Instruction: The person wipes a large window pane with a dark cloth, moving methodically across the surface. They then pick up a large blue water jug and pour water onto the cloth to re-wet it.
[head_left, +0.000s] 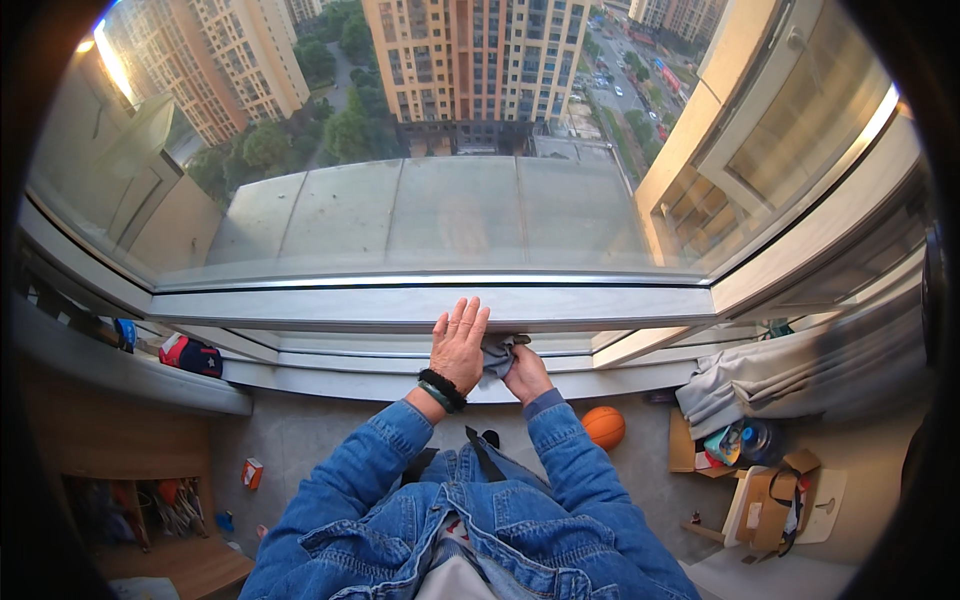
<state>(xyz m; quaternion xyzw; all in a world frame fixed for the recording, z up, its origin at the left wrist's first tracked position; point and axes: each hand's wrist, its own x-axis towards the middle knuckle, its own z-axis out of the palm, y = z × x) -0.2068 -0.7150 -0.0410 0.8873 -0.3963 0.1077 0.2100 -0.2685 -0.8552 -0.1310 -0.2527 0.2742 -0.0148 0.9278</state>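
Note:
Before me runs the white window frame rail (600, 303) below a large glass pane (330, 217). My left hand (459, 349) is at the rail with its palm facing down and its fingers extended over the rail's edge, holding nothing that I can see. Just right of it, my right hand (526, 369) grips a crumpled grey cloth (497, 355) below the rail, near the inner sill. The cloth's left part is partly hidden by my left hand. A black band and a green bangle sit on my left wrist.
Below the sill (322, 380), an orange basketball (604, 428) lies on the grey floor. At right are a grey curtain (787, 382), cardboard boxes (765, 510) and a blue water jug (761, 442). A dark cap (196, 356) rests at left, above a wooden cabinet (142, 465).

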